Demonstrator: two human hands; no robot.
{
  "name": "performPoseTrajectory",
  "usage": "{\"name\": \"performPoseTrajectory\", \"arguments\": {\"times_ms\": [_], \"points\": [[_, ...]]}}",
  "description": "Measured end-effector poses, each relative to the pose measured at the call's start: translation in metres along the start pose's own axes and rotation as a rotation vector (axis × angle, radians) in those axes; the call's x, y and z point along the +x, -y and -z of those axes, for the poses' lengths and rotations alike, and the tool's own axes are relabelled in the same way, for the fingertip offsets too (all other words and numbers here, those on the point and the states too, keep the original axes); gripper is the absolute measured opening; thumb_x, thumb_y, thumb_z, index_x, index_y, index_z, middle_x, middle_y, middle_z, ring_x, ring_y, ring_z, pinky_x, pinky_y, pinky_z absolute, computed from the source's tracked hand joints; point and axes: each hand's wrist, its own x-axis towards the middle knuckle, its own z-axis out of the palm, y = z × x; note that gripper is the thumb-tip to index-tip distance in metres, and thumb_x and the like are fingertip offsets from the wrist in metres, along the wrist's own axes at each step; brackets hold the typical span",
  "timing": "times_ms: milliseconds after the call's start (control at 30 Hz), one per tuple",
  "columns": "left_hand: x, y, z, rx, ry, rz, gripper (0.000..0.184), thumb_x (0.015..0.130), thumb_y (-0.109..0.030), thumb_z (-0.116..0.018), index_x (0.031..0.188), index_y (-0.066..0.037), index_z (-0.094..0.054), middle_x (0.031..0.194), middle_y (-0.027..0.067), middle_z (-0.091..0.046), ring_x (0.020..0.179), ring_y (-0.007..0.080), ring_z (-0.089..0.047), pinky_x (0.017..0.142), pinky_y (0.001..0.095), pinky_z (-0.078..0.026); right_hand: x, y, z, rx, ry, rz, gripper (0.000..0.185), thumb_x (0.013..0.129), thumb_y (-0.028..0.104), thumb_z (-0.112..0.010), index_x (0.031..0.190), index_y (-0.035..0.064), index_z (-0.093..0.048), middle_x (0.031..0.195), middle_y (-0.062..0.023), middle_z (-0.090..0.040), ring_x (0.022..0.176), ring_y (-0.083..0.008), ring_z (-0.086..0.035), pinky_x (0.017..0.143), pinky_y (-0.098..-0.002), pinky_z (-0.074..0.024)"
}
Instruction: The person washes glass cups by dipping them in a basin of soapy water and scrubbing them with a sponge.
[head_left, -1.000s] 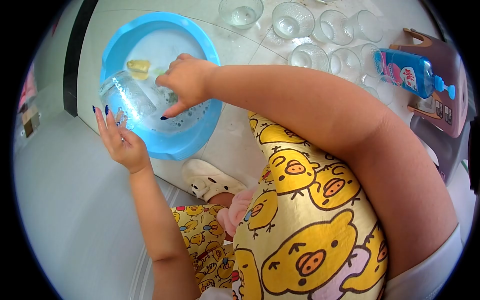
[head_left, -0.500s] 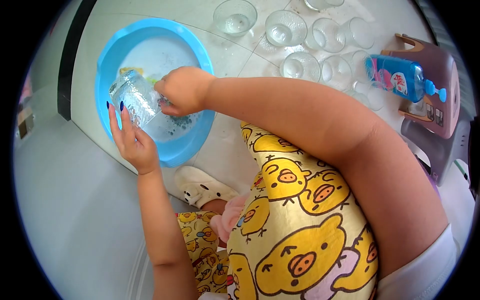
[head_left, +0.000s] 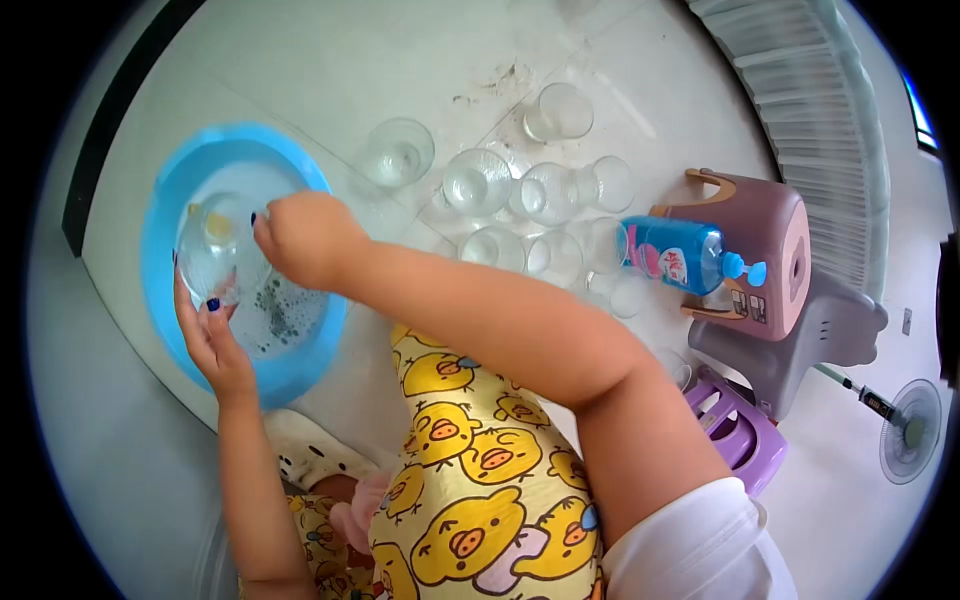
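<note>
A clear glass cup is held tilted over the blue basin, which contains cloudy, sudsy water. My left hand supports the cup from the near side, thumb and fingers spread around its wall. At the cup's right edge is my right hand, its fingers curled closed and seeming to pinch the rim; the hand itself hides most of that contact. Something yellow shows through the glass. Dark-looking bubbles float on the water below the hands.
Several clear glasses stand on the tiled floor right of the basin. A blue dish soap bottle lies by a mauve stool. Farther right are a grey stool, a purple stool and a small fan.
The view has shifted, so the basin and glasses appear lower and farther left. The cup has turned between my hands, and its round opening now shows more towards me.
</note>
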Motion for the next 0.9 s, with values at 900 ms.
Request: {"name": "performPoseTrajectory", "arguments": {"times_ms": [900], "points": [[-0.040,0.044,-0.009,0.678,0.083,0.068,0.033,0.084,-0.013,-0.051,0.115,-0.004,-0.048,0.132,0.0153,-0.038,0.118,0.0323,-0.039,0.096,0.0393,-0.034,-0.046,-0.087,0.083,-0.600,0.526,-0.372,0.023,0.077,0.017,-0.047,0.082,0.0023,-0.064,0.086,-0.0164,-0.063,0.079,-0.0331,-0.061,0.069,-0.0406,-0.0491]]}}
